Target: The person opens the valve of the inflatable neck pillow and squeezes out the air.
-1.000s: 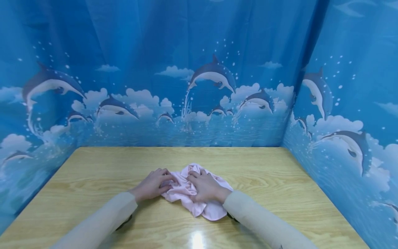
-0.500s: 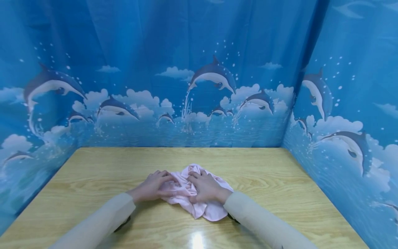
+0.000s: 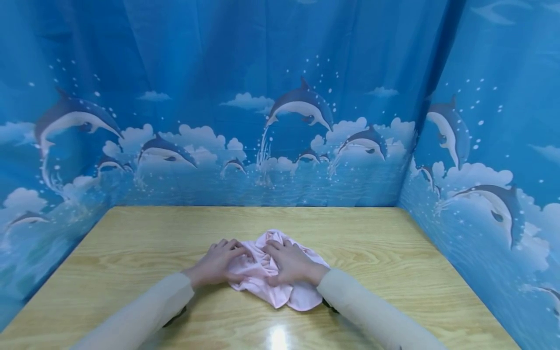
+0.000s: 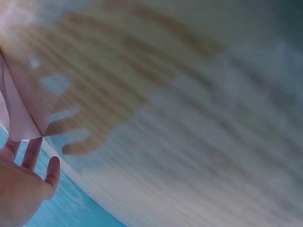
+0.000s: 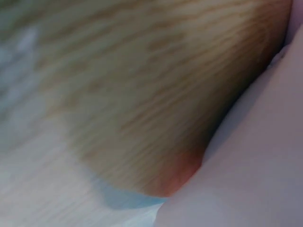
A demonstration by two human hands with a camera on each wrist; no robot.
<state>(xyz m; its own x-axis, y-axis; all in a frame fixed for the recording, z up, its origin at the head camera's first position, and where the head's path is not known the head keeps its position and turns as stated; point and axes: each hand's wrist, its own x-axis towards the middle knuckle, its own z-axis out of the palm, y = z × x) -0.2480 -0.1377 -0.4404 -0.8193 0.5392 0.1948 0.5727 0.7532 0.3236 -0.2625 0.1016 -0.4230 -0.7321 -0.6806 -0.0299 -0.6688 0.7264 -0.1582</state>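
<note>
A pale pink cloth (image 3: 264, 287) lies crumpled in folds on the wooden table, its exact kind hidden by the bunching. My left hand (image 3: 216, 265) is at its left edge, thumb and fingers spread apart over the folds. In the left wrist view, fingers of the left hand (image 4: 21, 184) touch the hanging edge of the cloth (image 4: 23, 113), and one finger stands free. On the right part of the cloth, my right hand (image 3: 292, 265) holds bunched fabric between bent fingers and thumb. Pink fabric (image 5: 246, 165) fills the right wrist view's lower right; no fingers show there.
The light wooden table (image 3: 372, 233) extends around the cloth on all sides. Blue curtains (image 3: 210, 97) printed with dolphins stand along its back and sides. A bright light reflection (image 3: 277, 335) shows near the front.
My left hand's thumb and fingers have spread wider, the thumb shifting over the cloth's near left edge. The right hand and the cloth have barely moved.
</note>
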